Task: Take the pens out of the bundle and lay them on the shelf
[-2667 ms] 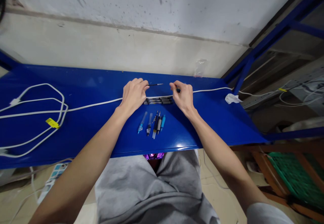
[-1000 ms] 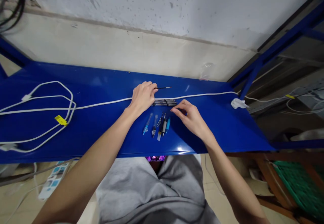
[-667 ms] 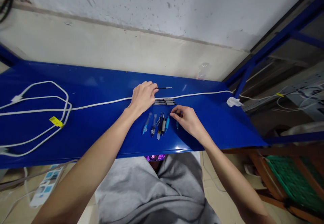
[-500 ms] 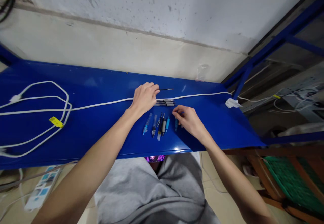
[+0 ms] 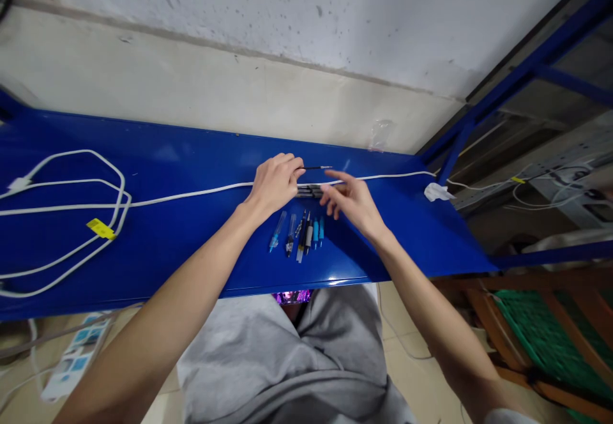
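Observation:
My left hand (image 5: 278,184) is closed over the table, pinching a thin dark pen refill (image 5: 316,168) that points right. Under its fingers, a row of dark pen parts (image 5: 308,191) sticks out to the right; whether the hand also grips these I cannot tell. My right hand (image 5: 353,202) hovers at their right end, fingers apart and apparently holding nothing. Nearer me lie a clear barrel with a blue end (image 5: 278,232), a clear barrel with a black end (image 5: 291,235), a grey pen grip (image 5: 309,235) and two blue pen grips (image 5: 315,234), side by side.
A white cable (image 5: 201,192) runs across the blue table (image 5: 191,251) behind the pen parts and loops at the left, with a yellow tag (image 5: 101,228). Crumpled white tissue (image 5: 438,191) lies at the right. A wall (image 5: 215,85) stands behind the table.
My right hand has let go of a blue pen grip, now beside the other blue one, and moved up towards the row of pen parts. My left hand stays nearly still.

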Action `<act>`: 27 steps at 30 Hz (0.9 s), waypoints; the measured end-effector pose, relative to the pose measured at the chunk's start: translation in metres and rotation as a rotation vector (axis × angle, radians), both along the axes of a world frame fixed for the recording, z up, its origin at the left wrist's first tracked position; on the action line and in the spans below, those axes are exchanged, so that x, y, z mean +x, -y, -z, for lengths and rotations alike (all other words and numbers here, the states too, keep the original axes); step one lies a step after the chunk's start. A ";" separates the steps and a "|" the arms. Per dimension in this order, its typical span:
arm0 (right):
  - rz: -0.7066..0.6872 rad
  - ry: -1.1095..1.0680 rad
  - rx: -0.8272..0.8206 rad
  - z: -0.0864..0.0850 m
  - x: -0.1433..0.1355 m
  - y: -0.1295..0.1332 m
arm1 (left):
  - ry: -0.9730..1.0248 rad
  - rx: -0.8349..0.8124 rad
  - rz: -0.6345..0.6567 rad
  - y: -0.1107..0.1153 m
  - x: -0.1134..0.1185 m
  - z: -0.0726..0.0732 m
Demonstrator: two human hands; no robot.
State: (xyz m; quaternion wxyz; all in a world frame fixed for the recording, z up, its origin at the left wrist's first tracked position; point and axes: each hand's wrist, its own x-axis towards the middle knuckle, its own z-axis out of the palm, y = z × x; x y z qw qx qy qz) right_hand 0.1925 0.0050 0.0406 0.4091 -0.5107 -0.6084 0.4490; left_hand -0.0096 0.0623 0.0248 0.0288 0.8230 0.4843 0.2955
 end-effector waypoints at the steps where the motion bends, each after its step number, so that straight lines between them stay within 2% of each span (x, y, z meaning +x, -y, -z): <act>1: 0.021 -0.114 0.015 -0.001 -0.003 -0.009 | 0.018 0.005 0.016 0.000 0.000 0.000; 3: 0.044 -0.268 0.052 -0.002 -0.008 -0.029 | 0.058 0.012 0.045 0.000 0.000 0.000; 7: 0.083 -0.293 0.095 0.000 -0.015 -0.061 | 0.133 0.000 0.044 -0.002 -0.001 0.001; 11: 0.220 -0.269 0.224 -0.002 -0.001 -0.078 | 0.180 -0.006 0.035 -0.003 -0.002 0.003; 13: 0.244 -0.301 0.252 -0.002 0.009 -0.080 | 0.193 0.004 0.035 -0.003 -0.002 0.002; 16: 0.138 -0.321 0.182 0.003 0.017 -0.072 | 0.202 0.013 0.018 -0.001 -0.001 0.002; 20: -0.081 -0.215 0.009 0.011 0.007 -0.054 | 0.211 -0.007 -0.002 0.000 -0.001 0.002; 27: -0.238 -0.148 -0.052 0.014 -0.007 -0.045 | 0.191 -0.025 -0.013 -0.002 -0.003 0.006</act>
